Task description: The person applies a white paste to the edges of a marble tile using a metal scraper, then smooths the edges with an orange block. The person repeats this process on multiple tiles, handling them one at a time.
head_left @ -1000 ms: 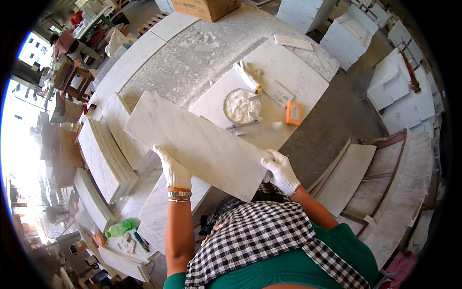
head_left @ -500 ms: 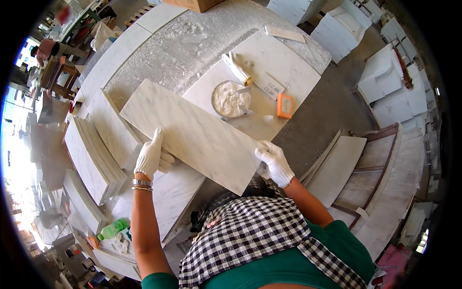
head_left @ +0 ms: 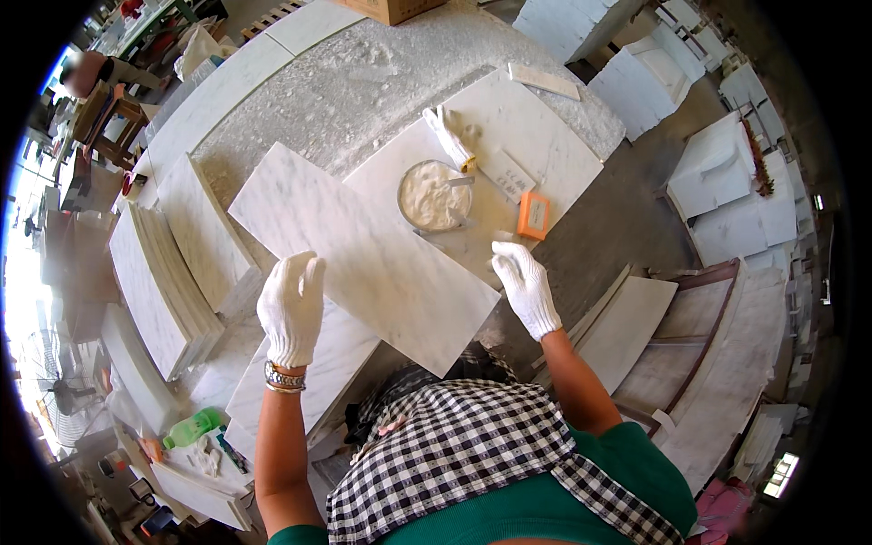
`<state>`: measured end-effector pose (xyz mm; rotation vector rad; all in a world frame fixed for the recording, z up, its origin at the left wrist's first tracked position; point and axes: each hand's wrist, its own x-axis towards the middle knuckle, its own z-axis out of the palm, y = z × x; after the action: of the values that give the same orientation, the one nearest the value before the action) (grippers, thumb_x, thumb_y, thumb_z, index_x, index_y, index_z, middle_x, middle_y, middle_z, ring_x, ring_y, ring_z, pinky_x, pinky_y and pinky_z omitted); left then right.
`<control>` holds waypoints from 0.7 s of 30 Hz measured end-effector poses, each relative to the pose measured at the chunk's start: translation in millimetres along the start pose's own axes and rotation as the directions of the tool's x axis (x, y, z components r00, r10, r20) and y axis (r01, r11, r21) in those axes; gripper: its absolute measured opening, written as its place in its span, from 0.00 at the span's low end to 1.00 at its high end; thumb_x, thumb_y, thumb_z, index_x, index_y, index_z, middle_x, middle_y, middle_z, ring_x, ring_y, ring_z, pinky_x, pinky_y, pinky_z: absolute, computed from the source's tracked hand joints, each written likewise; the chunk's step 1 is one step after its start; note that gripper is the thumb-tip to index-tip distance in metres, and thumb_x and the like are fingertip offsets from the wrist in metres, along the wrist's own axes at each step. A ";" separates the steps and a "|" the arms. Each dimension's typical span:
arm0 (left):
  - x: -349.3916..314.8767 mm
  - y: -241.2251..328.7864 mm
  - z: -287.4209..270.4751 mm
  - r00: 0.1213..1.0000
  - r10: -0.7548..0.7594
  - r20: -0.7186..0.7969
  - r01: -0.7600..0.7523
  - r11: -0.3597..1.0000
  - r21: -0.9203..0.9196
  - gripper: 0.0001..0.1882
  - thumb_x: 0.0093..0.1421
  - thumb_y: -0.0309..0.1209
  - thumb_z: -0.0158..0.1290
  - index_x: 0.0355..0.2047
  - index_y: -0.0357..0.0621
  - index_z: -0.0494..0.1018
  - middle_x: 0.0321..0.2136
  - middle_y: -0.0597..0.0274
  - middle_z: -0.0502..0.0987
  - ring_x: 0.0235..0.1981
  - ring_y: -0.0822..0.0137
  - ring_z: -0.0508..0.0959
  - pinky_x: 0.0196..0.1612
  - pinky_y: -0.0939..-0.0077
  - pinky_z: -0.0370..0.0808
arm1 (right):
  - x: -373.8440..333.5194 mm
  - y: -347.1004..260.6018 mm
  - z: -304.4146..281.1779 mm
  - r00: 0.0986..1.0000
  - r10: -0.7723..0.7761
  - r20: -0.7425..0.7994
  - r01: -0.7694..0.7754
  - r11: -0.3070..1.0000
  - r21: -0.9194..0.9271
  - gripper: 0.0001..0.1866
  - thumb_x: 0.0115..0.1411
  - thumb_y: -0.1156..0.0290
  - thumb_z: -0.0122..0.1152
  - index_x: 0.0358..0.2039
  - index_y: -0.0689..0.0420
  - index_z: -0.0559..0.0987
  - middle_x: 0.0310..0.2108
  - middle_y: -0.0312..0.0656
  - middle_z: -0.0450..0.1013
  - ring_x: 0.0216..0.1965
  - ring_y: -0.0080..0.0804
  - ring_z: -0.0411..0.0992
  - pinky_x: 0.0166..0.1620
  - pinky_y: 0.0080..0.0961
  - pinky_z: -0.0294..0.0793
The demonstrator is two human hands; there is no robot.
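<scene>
A long white marble slab (head_left: 363, 259) with grey veins lies slantwise before me, its near corner close to my checked apron. Over its left long edge is my left hand (head_left: 292, 307) in a white knitted glove, fingers loosely bent and holding nothing. Off the slab's right end my gloved right hand (head_left: 527, 286) is raised, fingers and thumb slightly apart, with nothing in it. Beyond the slab a round bowl (head_left: 436, 196) of white paste has a flat blade in it. A pair of white gloves (head_left: 449, 141) and an orange box (head_left: 533, 215) lie near the bowl.
Several marble slabs (head_left: 163, 282) stack at the left, near a green bottle (head_left: 193, 427) and a fan (head_left: 64, 386). A dusty round table (head_left: 354, 77) holds a cardboard box (head_left: 391, 9). White blocks (head_left: 649, 73) stand far right; a person (head_left: 95, 73) bends at far left.
Both hands have let go of the marble slab, which now rests slightly nearer and to the left. My left hand has turned back-up; my right hand has risen off the slab's end.
</scene>
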<state>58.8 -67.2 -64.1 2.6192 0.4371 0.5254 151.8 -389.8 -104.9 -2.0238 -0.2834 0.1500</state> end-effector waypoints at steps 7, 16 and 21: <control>-20.1 34.5 49.0 0.998 0.052 0.033 -0.054 0.996 0.076 0.25 0.61 0.34 0.62 0.58 0.46 0.74 0.67 0.52 0.67 0.70 0.44 0.63 0.71 0.37 0.52 | 84.2 -1.4 45.5 0.983 0.053 0.179 0.093 0.693 -0.715 0.19 0.67 0.59 0.58 0.55 0.52 0.74 0.45 0.54 0.77 0.40 0.57 0.78 0.43 0.51 0.78; -20.0 18.7 51.5 0.999 0.046 -0.027 -0.051 0.982 -0.180 0.13 0.58 0.31 0.64 0.43 0.44 0.80 0.59 0.55 0.77 0.67 0.48 0.68 0.71 0.30 0.46 | 86.2 7.5 44.1 0.983 -0.184 0.015 0.164 0.833 -0.528 0.13 0.64 0.69 0.60 0.49 0.56 0.80 0.40 0.52 0.81 0.40 0.53 0.80 0.42 0.46 0.79; -21.3 14.6 52.8 0.997 0.030 -0.065 -0.045 0.969 -0.243 0.05 0.58 0.27 0.65 0.30 0.46 0.79 0.53 0.60 0.82 0.63 0.50 0.74 0.71 0.34 0.50 | 66.0 24.0 53.1 0.978 0.209 0.029 -0.208 0.978 -0.034 0.14 0.62 0.71 0.64 0.47 0.59 0.83 0.31 0.48 0.82 0.25 0.34 0.80 0.32 0.32 0.79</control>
<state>65.7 -106.2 -107.6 2.3836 0.3193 0.6309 206.5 -337.0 -149.3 -2.0801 -0.0936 0.3115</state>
